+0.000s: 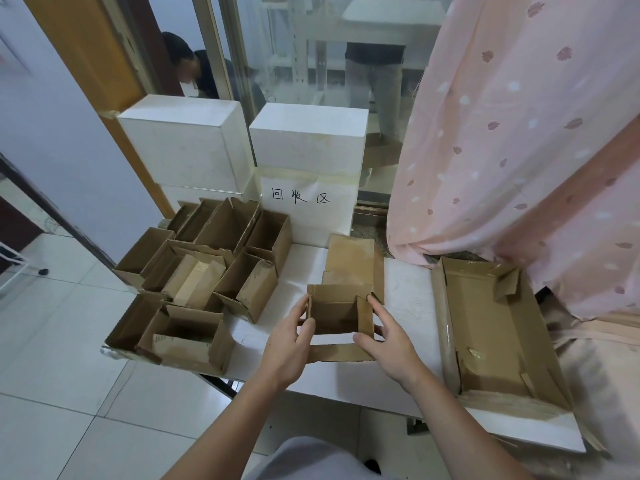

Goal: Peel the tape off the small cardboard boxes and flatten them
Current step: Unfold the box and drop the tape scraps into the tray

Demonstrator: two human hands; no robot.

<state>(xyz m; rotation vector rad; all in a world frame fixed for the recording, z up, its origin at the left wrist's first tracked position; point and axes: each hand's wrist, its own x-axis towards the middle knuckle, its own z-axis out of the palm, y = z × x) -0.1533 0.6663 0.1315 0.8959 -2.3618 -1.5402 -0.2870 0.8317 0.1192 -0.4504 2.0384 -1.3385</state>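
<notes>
Looking down through the head camera, I see a white table [408, 299] standing on a floor of pale tiles [69, 358], pushed up near a glass partition [311, 64] and a pink dotted curtain [519, 150] on the right. Behind the glass, two people are partly visible, one bent over and one standing. At the far edge of the table sit two white foam boxes [187, 147], and a sheet of paper [304, 199] taped below the right one carries handwritten characters, 回收区.

A cluster of open small cardboard boxes [207, 271] fills the left part of the table. A large shallow cardboard tray [495, 334] lies on the right part, holding only scraps.

Between them, in the middle, is the small box [337, 308] I am working on, open at the top, with its long flap lying flat behind it and another flap flat in front. My left hand [289, 344] holds its left wall, thumb and fingers curled around the edge. My right hand [388, 344] holds the right wall, thumb on the near corner and fingers reaching along the outside. I cannot make out any tape on it.
</notes>
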